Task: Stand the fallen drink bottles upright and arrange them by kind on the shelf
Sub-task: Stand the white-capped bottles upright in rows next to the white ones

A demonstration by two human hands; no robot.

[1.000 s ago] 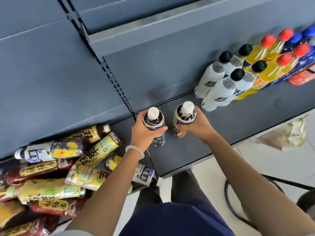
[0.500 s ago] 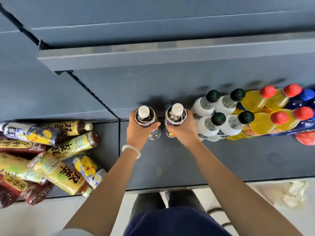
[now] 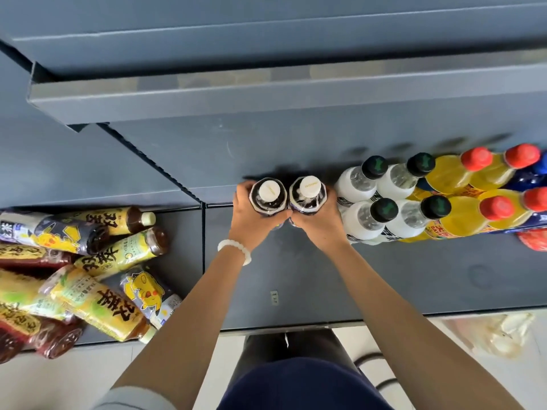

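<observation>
The person stands over a grey shelf (image 3: 296,279) and holds two dark bottles upright, side by side and touching, near the back of the shelf. The left hand (image 3: 248,223) grips the left bottle (image 3: 268,196); its fingers (image 3: 244,187) curl round the bottle's far left side, and the thumb lies along the near side. The right hand (image 3: 321,223) grips the right bottle (image 3: 307,194); its fingers wrap round the right flank, mostly hidden behind the bottle, so how far they reach cannot be told. The two thumbs meet just below the bottles, where the hands touch. Both bottles have white caps and dark contents. A white bead bracelet (image 3: 235,250) sits on the left wrist.

Just right of the right hand's fingers stand four white bottles (image 3: 359,223) with black caps, in two rows, the nearest touching or almost touching the hand. Beyond them, further right, stand yellow bottles (image 3: 461,216) with red caps, then blue bottles (image 3: 527,177) at the frame edge, partly cut off.

Well left of the left hand's fingers, on the next shelf section, lies a heap of fallen bottles (image 3: 97,303): yellow-labelled tea bottles, red-labelled ones and two with a yellow cartoon figure, lying crosswise over one another.

An upper shelf (image 3: 266,93) juts out above the hands. A pale crumpled bag (image 3: 503,335) lies on the floor at lower right.
</observation>
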